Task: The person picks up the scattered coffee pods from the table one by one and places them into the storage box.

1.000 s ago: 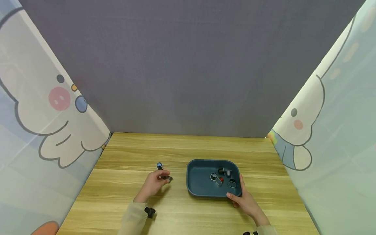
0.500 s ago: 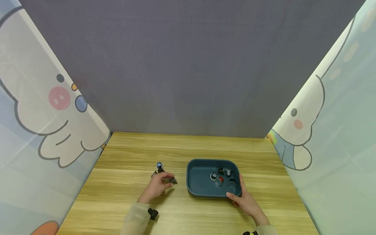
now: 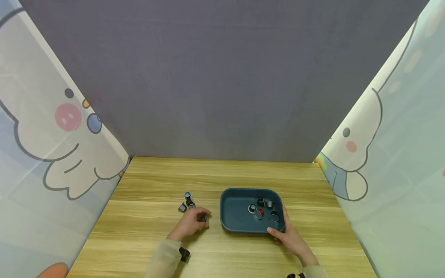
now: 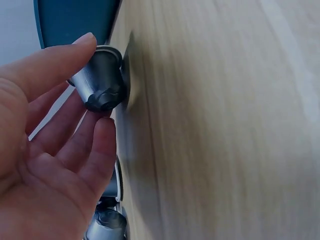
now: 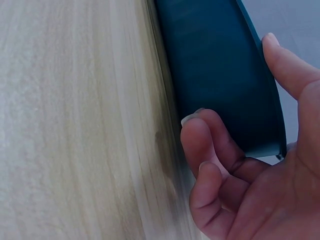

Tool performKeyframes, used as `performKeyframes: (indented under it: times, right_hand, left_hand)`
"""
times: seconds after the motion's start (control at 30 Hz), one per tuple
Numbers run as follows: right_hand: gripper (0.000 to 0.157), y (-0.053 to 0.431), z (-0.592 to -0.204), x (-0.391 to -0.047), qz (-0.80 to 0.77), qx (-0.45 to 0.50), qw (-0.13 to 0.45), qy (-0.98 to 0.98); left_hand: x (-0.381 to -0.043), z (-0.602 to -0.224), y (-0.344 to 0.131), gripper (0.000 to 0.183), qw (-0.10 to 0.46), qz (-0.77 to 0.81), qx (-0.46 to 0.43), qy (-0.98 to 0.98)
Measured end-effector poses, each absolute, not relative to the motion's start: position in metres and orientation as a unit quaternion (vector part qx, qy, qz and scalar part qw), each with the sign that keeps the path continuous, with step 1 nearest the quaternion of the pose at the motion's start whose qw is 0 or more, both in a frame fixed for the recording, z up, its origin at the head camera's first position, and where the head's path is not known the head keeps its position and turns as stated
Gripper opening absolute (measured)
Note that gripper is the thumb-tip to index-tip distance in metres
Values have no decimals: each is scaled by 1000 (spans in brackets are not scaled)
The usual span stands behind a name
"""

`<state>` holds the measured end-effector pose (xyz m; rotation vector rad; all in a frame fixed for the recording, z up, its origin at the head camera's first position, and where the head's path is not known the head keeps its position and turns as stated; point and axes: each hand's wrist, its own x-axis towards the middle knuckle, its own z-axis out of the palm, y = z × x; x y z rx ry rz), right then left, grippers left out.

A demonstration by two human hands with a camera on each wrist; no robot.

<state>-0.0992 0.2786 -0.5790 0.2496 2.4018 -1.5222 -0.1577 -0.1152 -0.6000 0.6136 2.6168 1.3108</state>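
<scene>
Your desk (image 3: 226, 255) carries a dark blue tray (image 3: 236, 218). Your right grip (image 3: 291, 238), partly curled, holds the tray's near right corner; your left grip (image 3: 190, 223), nearly closed, pinches a dark capsule (image 4: 100, 80) left of the tray. Loose capsules (image 3: 182, 207) lie near that grip, other capsules (image 3: 258, 214) inside the tray.

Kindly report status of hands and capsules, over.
Left hand pinches grey capsule outside tray. Right hand holds tray corner. Loose capsules by left hand, seemingly not blocking.
</scene>
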Motion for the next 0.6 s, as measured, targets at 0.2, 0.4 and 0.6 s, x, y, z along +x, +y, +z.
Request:
performKeyframes:
  times: [0.2,0.4,0.6]
  right_hand:
    - [112,278,-579,-100,-525,88,145,834]
    - [112,278,-578,-99,-532,87,145,830]
    - [112,278,-578,-99,-535,86,146,828]
  left_hand:
    - [-159,-601,-117,34,90,460,200,861]
    - [-158,-602,-118,32,107,491,186,844]
    - [-157,-600,-120,29,106,490,179,847]
